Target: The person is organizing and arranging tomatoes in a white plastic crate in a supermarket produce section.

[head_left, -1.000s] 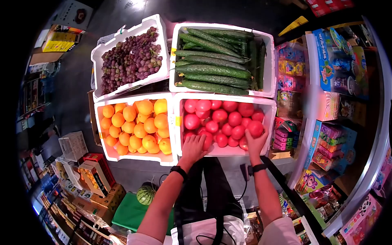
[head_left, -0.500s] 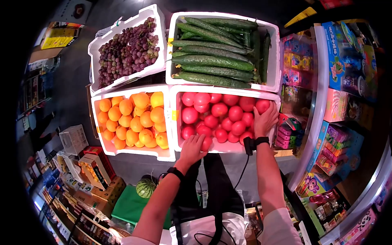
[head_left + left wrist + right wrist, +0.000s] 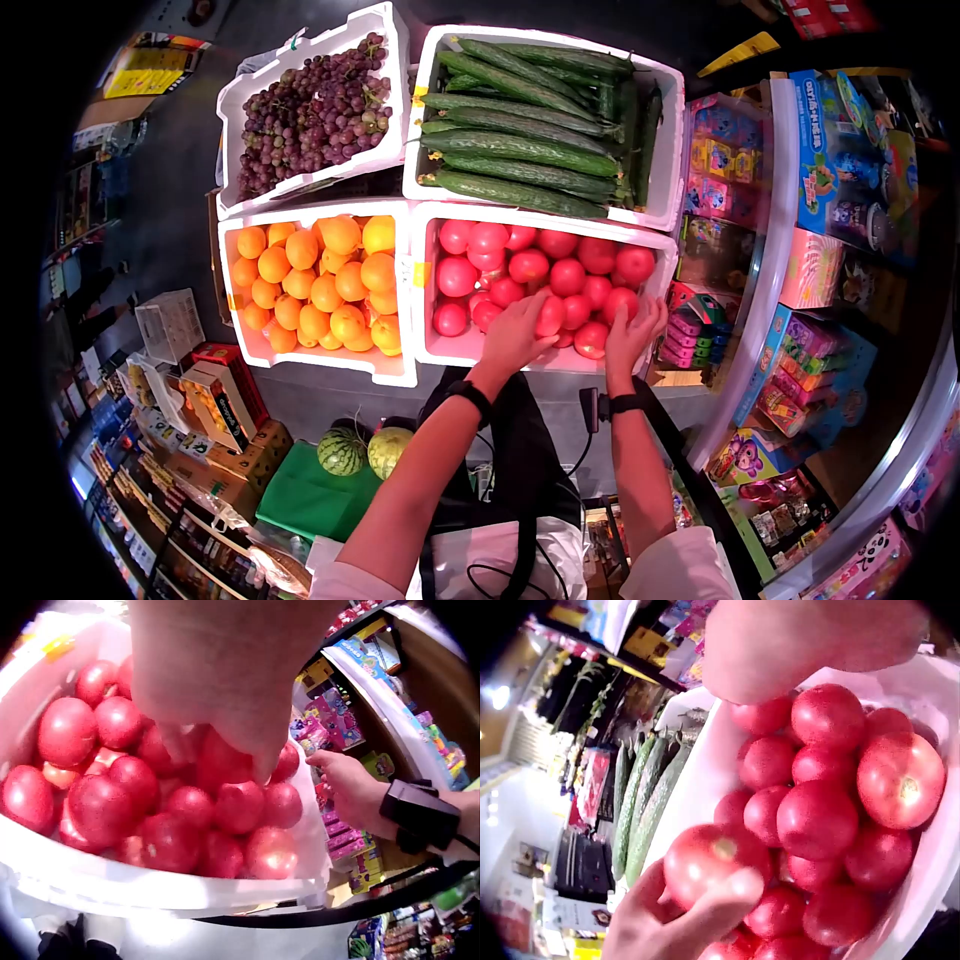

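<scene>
Tomatoes [image 3: 530, 265] lie heaped in the near right white foam crate [image 3: 421, 245] in the head view. The left hand [image 3: 515, 342] reaches over its near side and grasps one tomato [image 3: 549, 315], fingers bent round it. The right hand [image 3: 632, 338] is by the crate's near right corner, released, its fingers apart and raised beside the heap; whether the fingertips touch a tomato, I cannot tell. Oranges [image 3: 325, 292] fill the near left crate [image 3: 404, 335], grapes [image 3: 320, 125] the far left one and cucumbers [image 3: 530, 150] the far right one. Two round melons [image 3: 341, 452] sit by a green cover [image 3: 315, 493], near left of the crates. Packaged goods [image 3: 715, 170] line the right side.

In the left wrist view, the left hand comes in large from the top, its fingers around the tomato above the others. The right hand is to the right, just outside the crate wall, with nothing seen in it; a black device [image 3: 420, 814] is strapped at its wrist.

In the right wrist view, the left hand holds the tomato at the lower left of the picture, thumb across it, the pale stem scar showing. The right hand's near part blurs across the top; its fingers are out of sight here. Cucumbers lie beyond the crate wall.
</scene>
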The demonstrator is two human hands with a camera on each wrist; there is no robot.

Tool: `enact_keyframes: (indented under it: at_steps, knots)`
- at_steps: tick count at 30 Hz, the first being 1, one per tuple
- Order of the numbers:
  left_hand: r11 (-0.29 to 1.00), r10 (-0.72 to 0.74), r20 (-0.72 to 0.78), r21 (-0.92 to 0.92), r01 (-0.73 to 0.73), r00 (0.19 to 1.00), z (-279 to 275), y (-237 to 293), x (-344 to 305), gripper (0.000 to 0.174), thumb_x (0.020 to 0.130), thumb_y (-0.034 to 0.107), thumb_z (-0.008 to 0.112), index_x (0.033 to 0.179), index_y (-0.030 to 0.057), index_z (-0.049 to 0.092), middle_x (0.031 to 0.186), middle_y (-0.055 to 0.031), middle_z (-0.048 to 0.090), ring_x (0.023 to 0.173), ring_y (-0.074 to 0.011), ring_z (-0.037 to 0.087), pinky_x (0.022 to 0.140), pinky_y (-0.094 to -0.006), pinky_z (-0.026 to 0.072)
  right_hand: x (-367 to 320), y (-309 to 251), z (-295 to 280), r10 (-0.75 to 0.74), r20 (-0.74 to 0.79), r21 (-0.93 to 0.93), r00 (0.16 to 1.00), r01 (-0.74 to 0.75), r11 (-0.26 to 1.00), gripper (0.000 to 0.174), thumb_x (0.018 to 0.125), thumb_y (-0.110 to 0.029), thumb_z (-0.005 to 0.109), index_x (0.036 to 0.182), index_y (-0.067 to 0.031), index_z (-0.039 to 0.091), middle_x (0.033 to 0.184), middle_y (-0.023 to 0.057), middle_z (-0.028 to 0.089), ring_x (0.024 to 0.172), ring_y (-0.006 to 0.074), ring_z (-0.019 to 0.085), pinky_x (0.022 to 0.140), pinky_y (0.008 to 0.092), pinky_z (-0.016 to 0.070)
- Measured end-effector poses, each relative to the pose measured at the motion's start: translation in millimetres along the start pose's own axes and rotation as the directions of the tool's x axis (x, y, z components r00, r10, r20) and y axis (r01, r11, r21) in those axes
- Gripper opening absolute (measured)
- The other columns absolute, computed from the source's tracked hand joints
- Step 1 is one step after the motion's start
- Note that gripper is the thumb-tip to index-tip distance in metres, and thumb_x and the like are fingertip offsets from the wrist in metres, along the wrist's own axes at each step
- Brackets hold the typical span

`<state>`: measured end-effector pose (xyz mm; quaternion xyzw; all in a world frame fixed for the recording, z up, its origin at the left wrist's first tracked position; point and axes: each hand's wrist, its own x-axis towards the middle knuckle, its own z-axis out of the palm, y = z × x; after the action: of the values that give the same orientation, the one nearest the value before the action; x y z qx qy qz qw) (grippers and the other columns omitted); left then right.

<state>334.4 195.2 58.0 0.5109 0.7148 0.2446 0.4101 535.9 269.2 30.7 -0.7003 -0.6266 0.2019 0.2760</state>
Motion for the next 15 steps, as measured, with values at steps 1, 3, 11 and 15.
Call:
enact_keyframes:
  at_steps: [1,3,11,15]
  knots:
    - [0.998,0.059,-0.022,-0.031,-0.060,0.998,7.0,7.3,8.2,0.076,0.077,0.037,0.079,0.141,0.0076,0.049,0.125,-0.0187,0.063,0.116,-0.0362,0.060,0.093,-0.0449,0.0515,-6.0,6.4,-4.5,-0.003,0.003,-0.003,1.000,0.003,1.000,0.049,0.093,-0.019,0.068,0.134,-0.0007,0.049,0.145,0.0203,0.039,0.136,0.0393,0.038,0.113,0.0488,0.0322]
    - [0.998,0.065,-0.002,-0.019,-0.065,0.998,17.1,23.4,24.9,0.078,0.077,0.035,0.079,0.144,0.0090,0.046,0.128,-0.0170,0.061,0.115,-0.0359,0.061,0.092,-0.0442,0.0523,-14.1,16.4,-12.4,0.227,0.002,0.116,0.974,-0.226,0.967,0.043,0.095,-0.018,0.065,0.131,-0.0002,0.051,0.143,0.0189,0.040,0.135,0.0368,0.039,0.112,0.0473,0.0348]
    - [0.971,0.159,0.091,0.165,-0.173,0.983,75.5,38.2,75.0,0.081,0.079,0.031,0.078,0.148,0.0099,0.041,0.136,-0.0115,0.057,0.116,-0.0318,0.060,0.094,-0.0408,0.0493,-15.0,15.8,-28.9,0.138,0.086,0.069,0.987,-0.144,0.987,0.033,0.095,-0.015,0.062,0.125,-0.0010,0.056,0.136,0.0172,0.047,0.129,0.0349,0.044,0.108,0.0461,0.0346]
    - [0.925,0.148,0.030,0.350,-0.149,0.989,76.2,24.4,77.1,0.082,0.080,0.037,0.076,0.147,0.0051,0.042,0.142,-0.0097,0.054,0.129,-0.0272,0.049,0.104,-0.0397,0.0393,-7.5,-10.8,-24.5,0.070,0.039,0.045,0.997,-0.071,0.996,0.025,0.092,-0.011,0.063,0.116,-0.0035,0.062,0.135,0.0172,0.049,0.127,0.0360,0.044,0.109,0.0470,0.0328]
